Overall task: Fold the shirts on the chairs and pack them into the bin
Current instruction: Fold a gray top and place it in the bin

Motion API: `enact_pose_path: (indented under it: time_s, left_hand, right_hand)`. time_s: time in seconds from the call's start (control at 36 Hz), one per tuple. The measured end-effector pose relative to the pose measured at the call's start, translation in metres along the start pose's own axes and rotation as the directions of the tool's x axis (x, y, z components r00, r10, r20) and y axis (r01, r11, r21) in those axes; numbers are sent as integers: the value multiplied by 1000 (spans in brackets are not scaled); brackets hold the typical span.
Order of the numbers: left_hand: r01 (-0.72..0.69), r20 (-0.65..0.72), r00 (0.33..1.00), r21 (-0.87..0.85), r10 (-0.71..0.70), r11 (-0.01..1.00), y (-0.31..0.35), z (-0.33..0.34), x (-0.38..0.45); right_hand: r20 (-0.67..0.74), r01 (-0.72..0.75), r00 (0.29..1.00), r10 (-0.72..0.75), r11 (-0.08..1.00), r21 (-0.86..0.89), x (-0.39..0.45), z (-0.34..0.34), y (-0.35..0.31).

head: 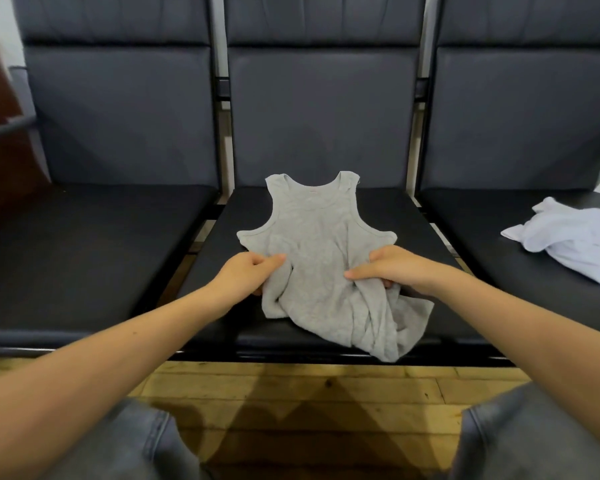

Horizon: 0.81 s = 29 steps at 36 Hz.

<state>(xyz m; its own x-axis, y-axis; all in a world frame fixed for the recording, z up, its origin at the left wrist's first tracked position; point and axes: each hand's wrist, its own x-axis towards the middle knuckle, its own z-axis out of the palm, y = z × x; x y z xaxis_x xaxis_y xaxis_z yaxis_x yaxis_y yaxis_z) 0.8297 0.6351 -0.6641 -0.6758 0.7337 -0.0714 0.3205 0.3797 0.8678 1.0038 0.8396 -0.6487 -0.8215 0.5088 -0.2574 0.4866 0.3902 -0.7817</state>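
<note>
Both hands — left hand (248,273), right hand (387,268) — pinch the grey tank top (321,244) on the middle chair (413,216).

Both bare forearms reach forward from the bottom corners and converge toward the middle. The left hand (248,273) lies palm down, knuckles up, with its thumb stretched toward the right along the top and its fingers curled under, pinching a fold of the shirt (321,258). The right hand (392,270) mirrors it, wrist slightly bent, its index finger pointing toward the left and the other fingers tucked beneath, gripping a bunch of the same cloth. The two hands sit level with each other, apart, knuckles facing outward. Both knees, in grey jeans, show at the bottom edge.
</note>
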Motion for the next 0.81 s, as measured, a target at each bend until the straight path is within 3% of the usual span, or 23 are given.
enact_pose_path:
  time_s: [0.11, 0.17, 0.22, 0.28, 0.39, 0.47, 0.56, 0.61, 0.69, 0.75, 0.81]
  left_hand:
    - [45, 29, 998, 266, -55, 963, 6, 1, -6]
    - [36, 87, 994, 290, -63, 956, 8, 5, -9]
    - [26, 92, 995, 163, -42, 986, 10, 9, -11]
    - [19, -10, 1000, -99, -20, 995, 18, 10, -13]
    - [-13, -114, 993, -447, -43, 895, 29, -4, 1]
    - [-4, -178, 975, -623, -136, 782, 42, -17, 10]
    - [99, -71, 969, -766, -236, 635, 57, -32, 16]
    - [147, -24, 964, -787, -267, 600, 60, -44, 25]
    - [137, -92, 951, -730, -295, 670, 48, -53, 42]
    - [152, -145, 939, -641, -313, 752, 32, -51, 54]
    - [207, -148, 930, -545, -337, 812, 18, -46, 63]
  right_hand:
    - [99, 20, 995, -15, 999, -49, -8, -6, -1]
    - [81, 36, 996, -31, 998, -58, -11, -8, -2]
    - [13, 75, 997, -75, 996, -38, -15, -11, -2]
    - [-113, 121, 987, -117, 992, 23, -18, -15, -5]
    - [-400, 187, 915, -59, 939, 289, -13, -24, -11]
    - [-405, 156, 910, 91, 830, 535, -8, -36, -14]
    - [-351, 172, 924, 155, 650, 740, 2, -57, -8]
    - [-313, 189, 931, 191, 480, 856, 11, -71, -1]
    - [-342, 211, 881, 326, 376, 902, 27, -78, 15]
    - [-351, 180, 833, 428, 390, 903, 40, -72, 28]
    - [-309, 99, 846, 434, 443, 891, 48, -64, 38]
